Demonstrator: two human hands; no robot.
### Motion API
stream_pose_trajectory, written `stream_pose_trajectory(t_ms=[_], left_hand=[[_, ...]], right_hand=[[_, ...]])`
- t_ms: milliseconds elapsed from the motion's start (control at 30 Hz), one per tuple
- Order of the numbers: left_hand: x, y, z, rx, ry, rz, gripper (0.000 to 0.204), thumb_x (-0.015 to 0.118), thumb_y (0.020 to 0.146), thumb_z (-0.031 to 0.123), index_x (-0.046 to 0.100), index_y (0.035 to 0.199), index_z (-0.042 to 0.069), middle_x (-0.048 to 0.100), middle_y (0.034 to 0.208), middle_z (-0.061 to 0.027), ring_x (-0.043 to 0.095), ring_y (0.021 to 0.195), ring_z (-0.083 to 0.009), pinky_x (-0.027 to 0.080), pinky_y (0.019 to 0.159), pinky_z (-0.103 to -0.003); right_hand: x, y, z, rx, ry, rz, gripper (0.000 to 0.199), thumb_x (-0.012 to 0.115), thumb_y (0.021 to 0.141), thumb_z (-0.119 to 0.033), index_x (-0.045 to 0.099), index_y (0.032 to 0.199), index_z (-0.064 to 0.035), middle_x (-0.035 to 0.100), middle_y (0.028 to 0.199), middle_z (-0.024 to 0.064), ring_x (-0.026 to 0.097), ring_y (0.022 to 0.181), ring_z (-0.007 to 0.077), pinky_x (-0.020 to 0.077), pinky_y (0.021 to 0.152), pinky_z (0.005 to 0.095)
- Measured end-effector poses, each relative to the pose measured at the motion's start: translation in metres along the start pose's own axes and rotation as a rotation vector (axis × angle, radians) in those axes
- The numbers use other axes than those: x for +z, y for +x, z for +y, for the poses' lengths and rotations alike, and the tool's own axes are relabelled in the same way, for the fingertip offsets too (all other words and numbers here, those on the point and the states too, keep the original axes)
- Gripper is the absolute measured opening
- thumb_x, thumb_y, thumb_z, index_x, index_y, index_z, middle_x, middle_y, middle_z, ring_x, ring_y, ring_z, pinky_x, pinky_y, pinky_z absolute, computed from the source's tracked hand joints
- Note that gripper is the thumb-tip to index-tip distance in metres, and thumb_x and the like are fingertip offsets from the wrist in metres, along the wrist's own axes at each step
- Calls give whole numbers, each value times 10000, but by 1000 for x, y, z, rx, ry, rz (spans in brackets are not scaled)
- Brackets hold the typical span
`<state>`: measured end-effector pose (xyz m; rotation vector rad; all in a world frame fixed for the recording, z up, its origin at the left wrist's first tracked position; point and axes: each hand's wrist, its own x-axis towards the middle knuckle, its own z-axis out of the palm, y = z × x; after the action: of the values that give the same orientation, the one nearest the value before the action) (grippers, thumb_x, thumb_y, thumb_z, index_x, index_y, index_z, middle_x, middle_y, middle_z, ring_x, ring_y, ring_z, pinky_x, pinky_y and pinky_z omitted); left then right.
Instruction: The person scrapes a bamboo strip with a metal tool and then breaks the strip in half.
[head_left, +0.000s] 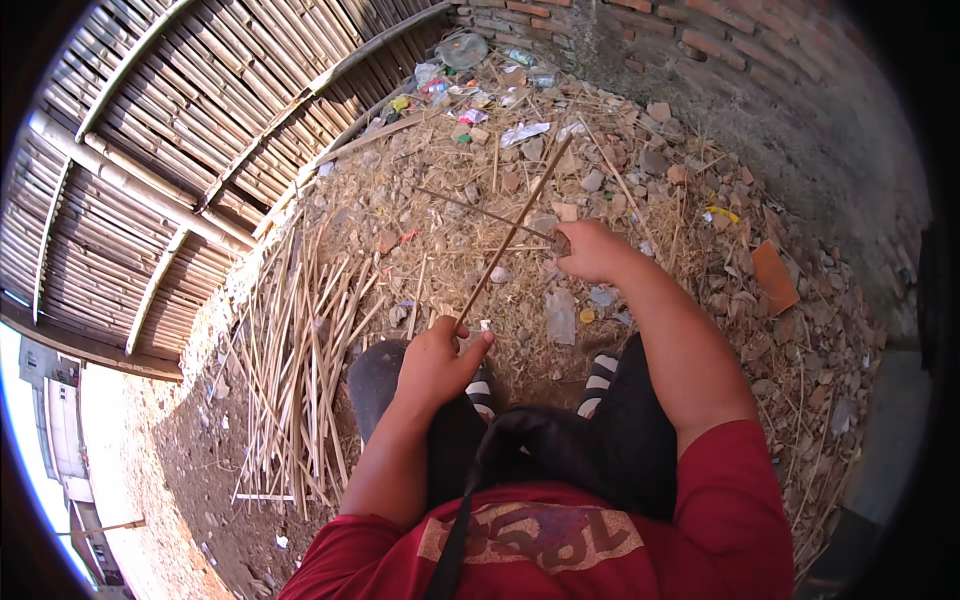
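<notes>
My left hand [440, 365] is closed around the lower end of a long brown bamboo stick [541, 187], which slants up and away to the right. My right hand [592, 250], also closed, grips the near end of a long thin dark rod [455, 201]. Whether that rod is a blade or another stick I cannot tell. It points far left and crosses the bamboo stick in front of my right hand; whether they touch is unclear. To the left of my left knee lies a loose pile of pale bamboo strips [290, 370].
A bamboo-pole panel [180, 110] stands at the left, and a brick wall [740, 60] runs behind and along the right. Rubble, straw and litter cover the ground, with a clear plastic piece [560, 316] before my feet and an orange tile [774, 279] at right.
</notes>
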<state>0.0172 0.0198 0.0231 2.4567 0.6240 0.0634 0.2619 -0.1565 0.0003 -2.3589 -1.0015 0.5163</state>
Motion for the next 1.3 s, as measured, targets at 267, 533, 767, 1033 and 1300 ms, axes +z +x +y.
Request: stream_pose_trajectory(t_ms=[267,533,767,1033,1300], left_hand=[[-2,-3,-1,-17,-11,5,514,747,851,495,634,940,1,609,658,-130,624,622,-297,483,604,-420],[1,2,-4,2,-4,34,503,750,852,485,634,929,1,602,628,-122,620,600,-294,483,595,-411],[0,-1,-2,-4,-10,21,504,758,845,481,630,926,1,614,639,-127,637,612,-300,491,598,-412],[1,-2,-3,-11,-1,20,490,758,849,472,635,926,5,597,631,-118,610,601,-287,489,609,-408],[-2,1,-2,-28,-41,-4,487,754,851,476,643,911,5,594,634,-115,609,603,-263,479,596,-398]], right_hand=[[3,-10,-29,-179,-128,-98,235,679,767,-167,642,962,-42,688,894,188,675,887,375,535,782,469],[10,-3,-14,-74,-99,22,226,697,753,-175,649,941,-59,683,893,181,676,886,377,528,781,481],[0,0,-1,-89,-74,-23,221,691,760,-167,652,950,-63,689,899,172,675,918,388,532,794,492],[10,-16,-47,-246,-221,-83,217,718,731,-182,633,880,-49,680,811,167,677,820,380,529,716,489],[-5,-6,-11,-3,-23,63,162,655,764,-157,637,895,-64,681,864,169,670,895,381,527,764,486]])
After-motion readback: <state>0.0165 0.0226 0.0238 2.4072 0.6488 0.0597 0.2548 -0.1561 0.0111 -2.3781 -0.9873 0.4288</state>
